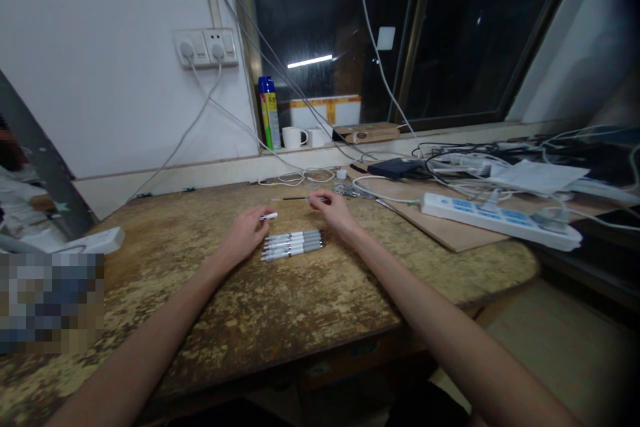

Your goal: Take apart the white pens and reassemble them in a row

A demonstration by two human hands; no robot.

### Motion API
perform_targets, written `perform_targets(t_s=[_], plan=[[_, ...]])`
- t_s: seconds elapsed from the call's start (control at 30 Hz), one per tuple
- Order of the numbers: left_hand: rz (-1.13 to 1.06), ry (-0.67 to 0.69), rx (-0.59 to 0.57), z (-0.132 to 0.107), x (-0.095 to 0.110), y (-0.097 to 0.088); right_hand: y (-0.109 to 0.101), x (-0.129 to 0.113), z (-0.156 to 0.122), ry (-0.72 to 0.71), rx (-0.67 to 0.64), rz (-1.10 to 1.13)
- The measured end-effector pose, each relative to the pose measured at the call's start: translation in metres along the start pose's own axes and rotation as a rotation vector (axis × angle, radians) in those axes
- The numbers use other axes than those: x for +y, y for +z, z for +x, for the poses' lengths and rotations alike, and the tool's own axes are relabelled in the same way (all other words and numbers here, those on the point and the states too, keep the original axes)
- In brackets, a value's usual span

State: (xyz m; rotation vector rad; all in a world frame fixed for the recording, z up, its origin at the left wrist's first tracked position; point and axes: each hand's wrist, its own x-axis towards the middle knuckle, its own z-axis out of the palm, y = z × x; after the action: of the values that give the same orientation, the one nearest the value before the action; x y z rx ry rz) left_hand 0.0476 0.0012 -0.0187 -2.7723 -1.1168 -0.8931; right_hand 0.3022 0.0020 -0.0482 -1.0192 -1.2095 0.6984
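Observation:
My left hand [246,232] is closed on a white pen barrel [270,216], whose end sticks out to the right past the fingertips. In my right hand [333,207], finger and thumb pinch a pen refill [295,198], a thin dark stick with a pale tip pointing left. A grey piece shows at those fingers, partly hidden. The two parts are apart, both just above the worn wooden table [260,300]. Between my wrists, several white-and-grey pens [293,244] lie side by side in a row.
A brown board [440,227] and a white power strip [500,219] lie at the right, with tangled cables behind. A small clear bag [353,190] rests beyond my right hand. On the sill stand a spray can [269,113] and a white mug [294,138].

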Motion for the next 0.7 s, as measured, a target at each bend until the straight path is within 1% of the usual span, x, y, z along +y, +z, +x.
perform_targets(t_s=[0.2,0.37,0.47,0.7], plan=[[-0.005,0.001,-0.01,0.0,-0.003,-0.001,0.0,-0.002,0.002,-0.005,0.019,0.033],[0.006,-0.014,0.011,-0.001,0.0,-0.004,0.001,-0.007,0.001,-0.01,0.02,0.02],[0.012,-0.017,0.004,-0.001,0.002,-0.005,0.001,-0.01,-0.001,-0.002,0.018,0.021],[0.028,-0.016,0.011,-0.003,-0.001,-0.006,0.002,-0.011,-0.002,0.002,0.01,0.021]])
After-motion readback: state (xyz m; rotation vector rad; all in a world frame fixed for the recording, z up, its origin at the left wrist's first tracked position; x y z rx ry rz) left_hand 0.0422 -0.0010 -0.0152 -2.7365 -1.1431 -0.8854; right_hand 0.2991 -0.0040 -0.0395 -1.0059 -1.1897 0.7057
